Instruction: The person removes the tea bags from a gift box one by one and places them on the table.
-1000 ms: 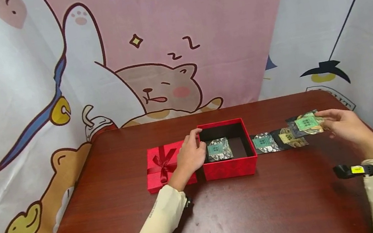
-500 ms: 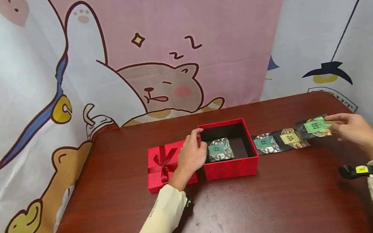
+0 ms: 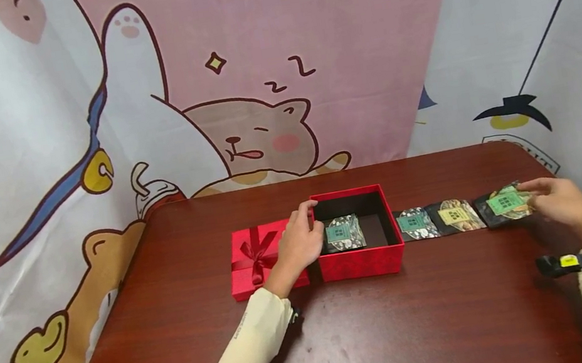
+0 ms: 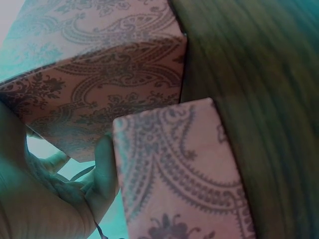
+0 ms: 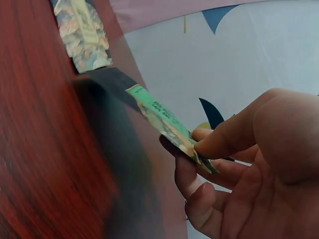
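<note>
My left hand [image 3: 299, 238] grips the left wall of an open red gift box [image 3: 362, 264], fingers at its rim. In the left wrist view that hand sits between the patterned box [image 4: 124, 79] and the lid [image 4: 174, 174]. Inside the box lies a dark sachet with a teal label [image 3: 340, 234]. At the right, my right hand [image 3: 566, 206] pinches the right edge of a green-labelled sachet [image 3: 507, 202]. The right wrist view shows this sachet [image 5: 162, 117] tilted, its held edge raised between thumb and fingers and its far end low by the table.
A teal-labelled sachet [image 3: 416, 224] and a yellow-labelled sachet [image 3: 453, 216] lie in a row right of the box. Left of the box, the red lid [image 3: 245, 277] carries a ribbon bow. A cartoon-printed cloth [image 3: 362, 56] hangs behind the brown table [image 3: 383, 332].
My right hand has moved right and slightly down with the green-labelled sachet, from over the yellow-labelled one to the row's right end. The left hand keeps its place at the box.
</note>
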The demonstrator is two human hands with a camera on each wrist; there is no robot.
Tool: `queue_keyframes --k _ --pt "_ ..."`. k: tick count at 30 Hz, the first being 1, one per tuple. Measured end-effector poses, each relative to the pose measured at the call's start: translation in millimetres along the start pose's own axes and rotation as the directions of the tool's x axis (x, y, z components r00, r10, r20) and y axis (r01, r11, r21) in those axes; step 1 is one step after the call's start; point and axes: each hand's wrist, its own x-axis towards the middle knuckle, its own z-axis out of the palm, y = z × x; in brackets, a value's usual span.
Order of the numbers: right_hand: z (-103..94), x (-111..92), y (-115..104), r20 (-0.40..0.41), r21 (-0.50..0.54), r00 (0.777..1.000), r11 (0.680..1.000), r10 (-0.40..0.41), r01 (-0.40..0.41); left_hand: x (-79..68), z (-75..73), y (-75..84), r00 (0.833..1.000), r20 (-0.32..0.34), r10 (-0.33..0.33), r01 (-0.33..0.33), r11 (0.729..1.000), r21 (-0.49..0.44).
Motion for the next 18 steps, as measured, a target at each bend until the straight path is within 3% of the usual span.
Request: queue_keyframes --k 9,18 --pt "-4.3 -0.2 7.6 -0.041 -0.158 0.997 0.986 -0.059 0.052 0.1 0.9 0.9 1.0 0.01 0.0 0.0 1.0 0.004" --pt "-0.6 -4.7 4.4 -0.052 -0.164 0.999 0.986 0.015 -0.024 0.3 0.6 0.3 1.0 0.003 -0.006 0.006 1.0 0.004"
